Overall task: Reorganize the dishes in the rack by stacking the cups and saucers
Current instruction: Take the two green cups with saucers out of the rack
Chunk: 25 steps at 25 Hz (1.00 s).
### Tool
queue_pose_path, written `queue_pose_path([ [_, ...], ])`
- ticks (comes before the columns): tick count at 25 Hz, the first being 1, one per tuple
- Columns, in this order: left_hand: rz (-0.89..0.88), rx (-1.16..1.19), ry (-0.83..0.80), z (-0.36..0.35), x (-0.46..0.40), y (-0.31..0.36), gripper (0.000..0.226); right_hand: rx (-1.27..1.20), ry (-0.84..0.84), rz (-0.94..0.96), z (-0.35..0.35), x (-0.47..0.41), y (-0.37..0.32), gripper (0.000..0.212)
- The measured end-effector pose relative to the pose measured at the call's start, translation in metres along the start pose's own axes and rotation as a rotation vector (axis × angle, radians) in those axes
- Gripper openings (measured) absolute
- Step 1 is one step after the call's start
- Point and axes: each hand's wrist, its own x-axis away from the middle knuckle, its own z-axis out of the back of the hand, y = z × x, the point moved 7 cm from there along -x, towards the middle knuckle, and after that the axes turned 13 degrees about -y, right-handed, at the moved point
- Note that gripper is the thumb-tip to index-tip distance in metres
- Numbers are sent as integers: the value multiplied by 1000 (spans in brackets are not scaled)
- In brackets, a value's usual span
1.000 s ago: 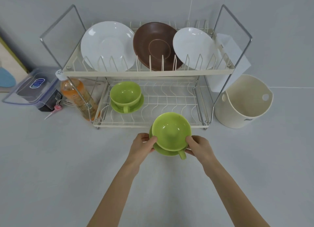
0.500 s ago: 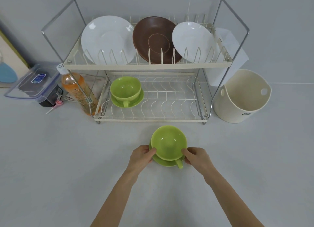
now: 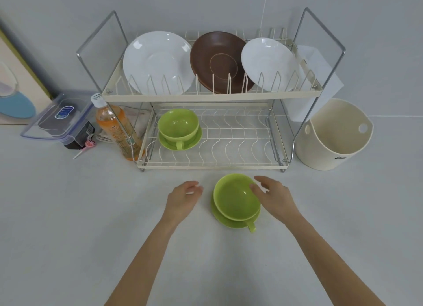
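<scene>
- Standing on the pale worktop (image 3: 68, 225), just in front of the dish rack (image 3: 210, 166), is a green cup (image 3: 235, 197) seated upright on a matching green saucer (image 3: 229, 223).
- Its mouth faces up, and its small handle (image 3: 251, 226) points toward the person, slightly to their right.
- The left hand (image 3: 183, 197) hovers beside the cup on the left, fingers loosely curled, holding nothing and clear of the rim.
- The right hand (image 3: 272, 197) is spread open at the cup's right rim; its fingertips (image 3: 253, 186) lie at or over the edge, and whether they touch it cannot be told. It grips nothing.
- A second green cup on its saucer (image 3: 178, 128) sits on the rack's lower tier, toward the left end, upright, handle also toward the person.
- The rest of that lower wire shelf is bare.
- On the upper tier three dishes stand on edge in the slots, faces toward the viewer: a large white plate (image 3: 158, 62) at left, a brown saucer (image 3: 219, 60) in the middle, a smaller white plate (image 3: 270, 63) at right.
- Left of the rack stand a bottle of orange drink (image 3: 116, 129) and, further left, a clear lidded container (image 3: 59, 118).
- Right of the rack sits a cream tub (image 3: 334, 136) with holes near its rim.
</scene>
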Motion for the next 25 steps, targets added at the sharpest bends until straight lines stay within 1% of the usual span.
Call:
queue_pose_path([
  [2, -54, 18, 74, 23, -6, 13, 30, -65, -24, 59, 0, -8, -25, 42],
  [4, -104, 49, 126, 45, -14, 26, 29, -101, -61, 88, -6, -21, -50, 41],
  [6, -134, 50, 167, 66, -23, 38, 31, -127, -94, 94, -15, -39, -72, 40],
  [10, -151, -11, 232, 105, -51, 58, 40, -208, -146, 54, -35, -82, -107, 28],
  [11, -126, -21, 232, 112, -61, 59, 45, -220, -149, 46, -40, -93, -114, 29],
  [13, -66, -71, 207, 123, -79, 60, 53, -256, -157, 14, -48, -114, -125, 42],
  [14, -49, -91, 192, 128, -88, 59, 55, -278, -162, -12, -52, -125, -128, 45],
  [19, -26, -29, 118, 135, -115, 48, 55, -358, -131, -92, -61, -156, -126, 47],
  [20, -20, 18, 109, 136, -118, 45, 53, -381, -116, -105, -62, -159, -123, 47],
  [21, -4, 97, 95, 136, -119, 41, 46, -407, -109, -116, -63, -159, -122, 46],
  [23, 46, 268, 54, 133, -117, 38, 21, -478, -117, -131, -63, -156, -122, 32],
  [24, 63, 315, 51, 132, -112, 39, 17, -520, -126, -137, -63, -152, -123, 24],
  [25, 65, 343, 61, 130, -107, 39, 18, -551, -128, -139, -64, -149, -123, 21],
])
